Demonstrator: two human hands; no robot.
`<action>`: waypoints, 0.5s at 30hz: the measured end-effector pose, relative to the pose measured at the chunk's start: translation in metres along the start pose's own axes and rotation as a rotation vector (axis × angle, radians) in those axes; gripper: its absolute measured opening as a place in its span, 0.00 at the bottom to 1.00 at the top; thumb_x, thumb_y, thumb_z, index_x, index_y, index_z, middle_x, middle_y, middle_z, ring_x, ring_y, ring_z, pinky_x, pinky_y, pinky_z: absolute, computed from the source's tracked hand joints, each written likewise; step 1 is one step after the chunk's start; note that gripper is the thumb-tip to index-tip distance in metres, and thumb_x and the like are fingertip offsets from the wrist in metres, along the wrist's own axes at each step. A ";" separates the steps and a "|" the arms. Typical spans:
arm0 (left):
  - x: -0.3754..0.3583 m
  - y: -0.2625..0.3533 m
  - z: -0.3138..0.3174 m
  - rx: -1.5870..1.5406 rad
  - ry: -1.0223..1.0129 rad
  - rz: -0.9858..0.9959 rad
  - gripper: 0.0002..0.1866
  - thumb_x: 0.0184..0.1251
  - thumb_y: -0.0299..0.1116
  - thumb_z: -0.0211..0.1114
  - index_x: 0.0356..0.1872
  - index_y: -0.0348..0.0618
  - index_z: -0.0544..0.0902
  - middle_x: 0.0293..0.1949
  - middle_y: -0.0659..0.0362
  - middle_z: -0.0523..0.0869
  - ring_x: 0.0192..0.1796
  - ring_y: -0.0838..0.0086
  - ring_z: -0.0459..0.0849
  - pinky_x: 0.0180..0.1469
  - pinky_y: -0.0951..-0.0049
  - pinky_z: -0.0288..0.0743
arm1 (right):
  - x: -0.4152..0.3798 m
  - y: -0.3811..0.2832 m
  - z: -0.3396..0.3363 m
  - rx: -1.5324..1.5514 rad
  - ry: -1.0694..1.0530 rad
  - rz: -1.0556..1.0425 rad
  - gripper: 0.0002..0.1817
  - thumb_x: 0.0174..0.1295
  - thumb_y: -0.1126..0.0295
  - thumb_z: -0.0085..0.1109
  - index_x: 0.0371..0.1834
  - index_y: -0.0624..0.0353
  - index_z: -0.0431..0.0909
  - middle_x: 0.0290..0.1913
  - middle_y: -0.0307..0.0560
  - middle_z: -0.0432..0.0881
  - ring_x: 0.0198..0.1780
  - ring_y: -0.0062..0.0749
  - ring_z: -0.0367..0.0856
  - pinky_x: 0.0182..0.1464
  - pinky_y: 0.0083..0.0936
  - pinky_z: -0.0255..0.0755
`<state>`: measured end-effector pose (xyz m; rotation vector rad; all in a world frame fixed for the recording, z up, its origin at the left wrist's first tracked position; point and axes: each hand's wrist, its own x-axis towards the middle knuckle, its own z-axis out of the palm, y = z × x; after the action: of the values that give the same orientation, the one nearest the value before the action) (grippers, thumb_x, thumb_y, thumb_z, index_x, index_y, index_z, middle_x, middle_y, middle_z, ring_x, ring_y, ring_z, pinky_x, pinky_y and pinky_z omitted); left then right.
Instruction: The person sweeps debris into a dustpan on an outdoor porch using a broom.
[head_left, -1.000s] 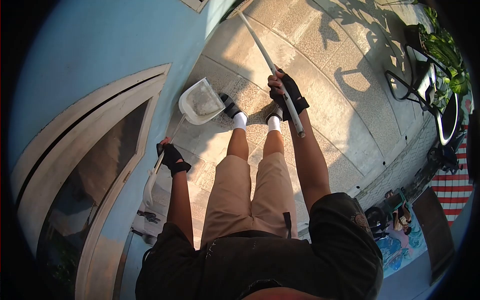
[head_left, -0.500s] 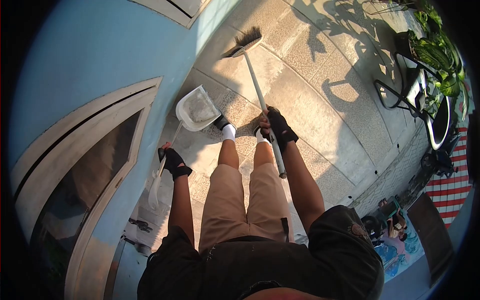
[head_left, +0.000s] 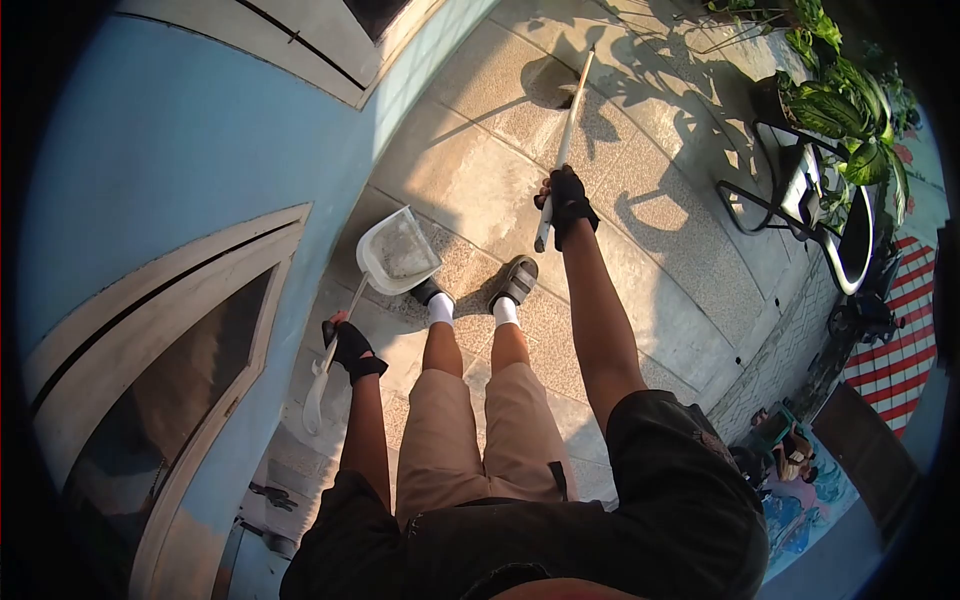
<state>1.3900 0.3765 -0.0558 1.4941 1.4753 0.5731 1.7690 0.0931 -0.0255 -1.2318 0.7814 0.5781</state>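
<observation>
My right hand (head_left: 568,200), in a black fingerless glove, is wrapped round the pale pole of a broom (head_left: 571,125) and held out ahead of me. The pole slants up and away; its bristle head cannot be clearly made out now. My left hand (head_left: 350,345), gloved the same way, is closed on the long handle of a white dustpan (head_left: 400,252). The pan hangs with its scoop just ahead of my left foot, showing greyish dirt marks inside. The white end of its handle (head_left: 314,405) sticks out behind my left hand.
A blue wall (head_left: 230,130) with framed openings runs along my left. Paving (head_left: 480,180) with sunlit patches lies ahead. At right stand a black-framed chair (head_left: 795,190) and leafy plants (head_left: 850,110). Farther right are a parked motorbike (head_left: 865,310) and people.
My right hand has moved forward with the broom, whose bristle head was plainly visible on the paving before. My right foot now shows fully. The dustpan stays in my left hand.
</observation>
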 end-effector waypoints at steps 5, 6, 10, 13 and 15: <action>0.003 0.008 0.010 -0.040 -0.031 0.005 0.10 0.53 0.19 0.47 0.31 0.36 0.78 0.36 0.51 0.83 0.46 0.62 0.81 0.57 0.63 0.70 | 0.022 0.025 0.065 -0.386 0.096 0.033 0.08 0.67 0.63 0.47 0.45 0.49 0.69 0.18 0.37 0.65 0.15 0.26 0.63 0.18 0.30 0.62; 0.004 0.008 0.011 -0.055 -0.033 0.010 0.10 0.53 0.18 0.47 0.30 0.36 0.78 0.36 0.51 0.83 0.47 0.62 0.81 0.57 0.63 0.70 | 0.026 0.033 0.064 -0.487 0.053 0.109 0.10 0.67 0.63 0.46 0.47 0.49 0.70 0.21 0.40 0.69 0.18 0.29 0.67 0.20 0.32 0.65; 0.012 0.000 0.009 -0.084 -0.020 0.034 0.10 0.54 0.18 0.47 0.30 0.37 0.79 0.37 0.50 0.84 0.47 0.62 0.81 0.57 0.63 0.70 | 0.032 0.085 0.046 -1.157 -0.160 -0.009 0.20 0.65 0.65 0.42 0.59 0.55 0.71 0.43 0.59 0.81 0.42 0.48 0.82 0.40 0.37 0.76; 0.012 0.000 0.006 -0.069 -0.037 0.068 0.10 0.55 0.18 0.48 0.30 0.37 0.79 0.37 0.50 0.84 0.46 0.62 0.82 0.57 0.63 0.71 | -0.033 0.081 0.015 -1.509 -0.323 -0.197 0.27 0.62 0.69 0.40 0.67 0.60 0.64 0.50 0.65 0.79 0.52 0.57 0.79 0.52 0.44 0.72; 0.011 -0.001 0.005 -0.080 -0.020 0.052 0.10 0.55 0.18 0.48 0.30 0.37 0.79 0.36 0.50 0.84 0.46 0.62 0.82 0.57 0.63 0.71 | -0.071 0.082 -0.018 -1.520 -0.367 -0.128 0.30 0.61 0.70 0.41 0.70 0.58 0.61 0.52 0.66 0.78 0.53 0.57 0.78 0.54 0.44 0.71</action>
<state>1.3954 0.3858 -0.0621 1.4748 1.3859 0.6393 1.6594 0.0974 -0.0211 -2.3947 -0.2187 1.3340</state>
